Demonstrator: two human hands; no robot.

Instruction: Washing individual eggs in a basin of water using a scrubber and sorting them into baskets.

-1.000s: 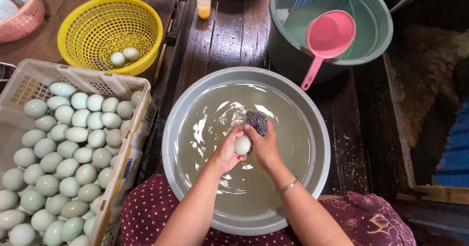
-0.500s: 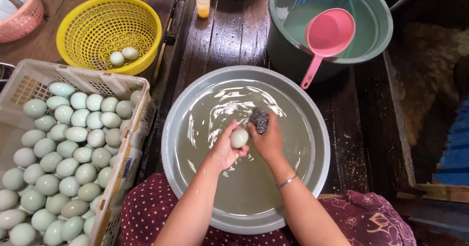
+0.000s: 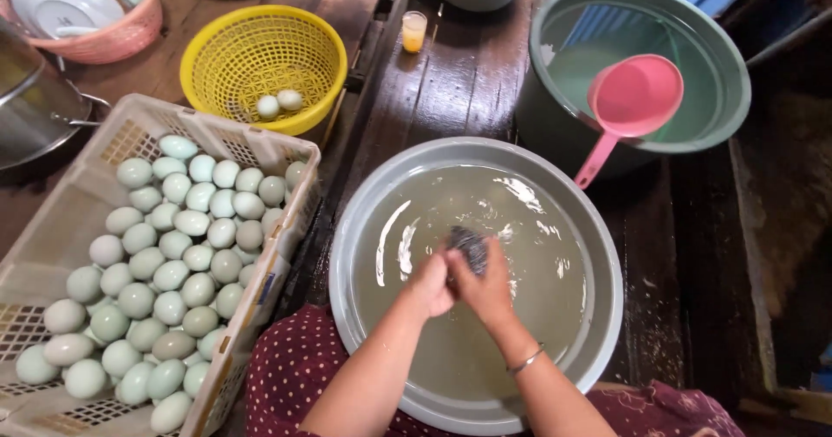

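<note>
1. Both hands met over the middle of the grey basin (image 3: 364, 229): the right hand (image 3: 487, 288) was curled around a dark scouring pad (image 3: 468, 248), and the left hand (image 3: 431, 284) was closed and pressed against it.
2. Left-hand fingers were folded in tightly; whatever they gripped was hidden between the two hands, so I could not tell from this view whether an egg was in there.
3. Right-hand fingers were bent over the scouring pad, holding it firmly just above the cloudy water, with a thin bracelet (image 3: 525, 361) on that wrist.
4. Judging by the pose, the step in hand looked like scrubbing over the wash water; the next move would call for a gentle grip and a steady turn of the left hand, since a shell could crack under the pad.
5. Pale green eggs (image 3: 173, 272) filled the white crate (image 3: 104, 138) to the left, well apart from the hands.
6. Two washed-looking eggs lay in the yellow basket (image 3: 260, 51) beyond the crate.
7. Beyond the basin, a pink ladle (image 3: 631, 99) rested in the green tub (image 3: 732, 81).
</note>
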